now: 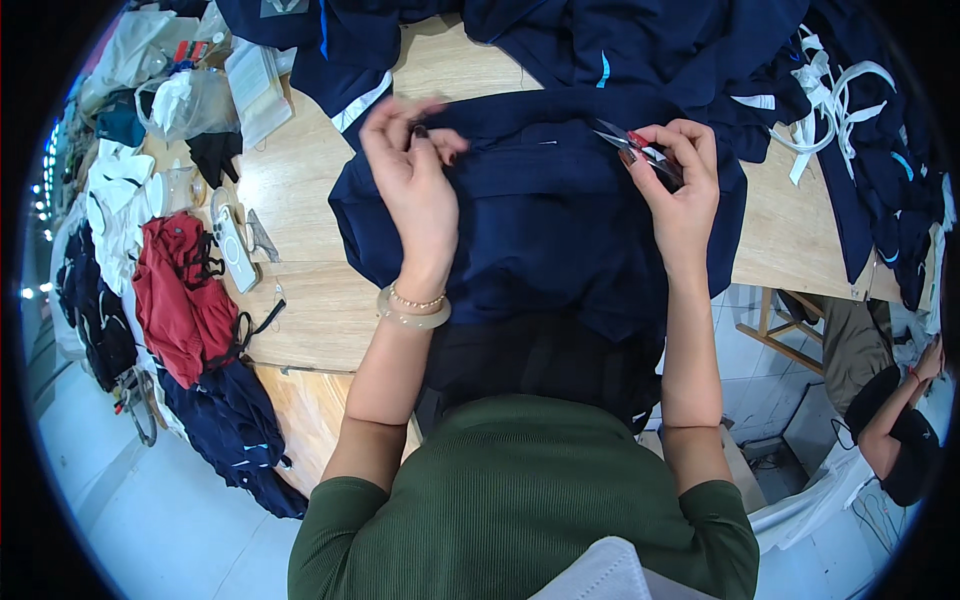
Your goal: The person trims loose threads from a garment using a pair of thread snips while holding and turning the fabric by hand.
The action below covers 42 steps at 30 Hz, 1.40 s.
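Observation:
A dark navy garment point(540, 230) is spread before me over the table's near edge and my lap. A small pale mark shows at its upper middle, near a folded band. My right hand point(680, 170) is closed around a pair of thread snips point(640, 145) with pointed metal blades and a bit of red. Their tips point left, just over the garment's far part. My left hand point(412, 150) hovers at the garment's upper left, wearing a bangle and a beaded bracelet. Its bent fingers are smeared by motion, so anything in them cannot be made out.
More navy garments point(640, 50) lie across the far side of the wooden table point(300, 200). White straps point(835, 110) are tangled at far right. A phone point(234, 245), a red garment point(185, 290) and plastic bags point(195, 105) sit on the left. Another person point(890, 420) is at lower right.

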Available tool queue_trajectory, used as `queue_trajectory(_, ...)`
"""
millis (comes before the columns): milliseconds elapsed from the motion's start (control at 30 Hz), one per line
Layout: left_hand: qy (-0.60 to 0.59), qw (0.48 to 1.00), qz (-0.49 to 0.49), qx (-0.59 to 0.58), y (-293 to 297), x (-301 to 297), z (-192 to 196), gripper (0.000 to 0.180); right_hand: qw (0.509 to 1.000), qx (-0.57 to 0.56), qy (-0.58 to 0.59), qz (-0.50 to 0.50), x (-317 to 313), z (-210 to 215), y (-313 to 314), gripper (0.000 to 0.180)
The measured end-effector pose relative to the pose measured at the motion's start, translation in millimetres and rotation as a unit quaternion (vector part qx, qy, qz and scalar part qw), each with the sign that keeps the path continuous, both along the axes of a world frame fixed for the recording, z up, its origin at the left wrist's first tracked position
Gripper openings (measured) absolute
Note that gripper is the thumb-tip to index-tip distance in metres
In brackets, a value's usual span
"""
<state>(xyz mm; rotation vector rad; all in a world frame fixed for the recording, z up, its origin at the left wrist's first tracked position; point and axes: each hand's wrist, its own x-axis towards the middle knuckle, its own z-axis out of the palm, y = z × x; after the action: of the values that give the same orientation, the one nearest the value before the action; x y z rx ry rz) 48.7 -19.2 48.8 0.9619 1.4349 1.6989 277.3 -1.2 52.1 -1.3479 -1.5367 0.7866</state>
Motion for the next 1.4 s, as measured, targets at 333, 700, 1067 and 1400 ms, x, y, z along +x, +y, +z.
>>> queue_trajectory(333,-0.433,0.813,-0.210,-0.328,-57.8,51.7,0.4,0.032,0.978,-0.049,0.201,0.028,-1.7,1.7,-4.1,0.020)
queue_trajectory(700,-0.463,0.817,-0.162,-0.303,-44.0,54.6,-22.4,0.019,0.974,0.064,-0.166,0.140,-21.5,1.9,-9.7,0.041)
queue_trajectory(1067,-0.382,0.864,-0.176,-0.278,-44.9,53.8,-14.7,0.019,0.983,0.067,0.119,-0.126,35.1,23.7,23.5,0.022)
queue_trajectory(1400,-0.418,0.854,-0.181,-0.253,-44.6,50.6,-17.4,0.021,0.981,0.054,-0.111,0.147,-10.7,-2.8,-1.3,0.030)
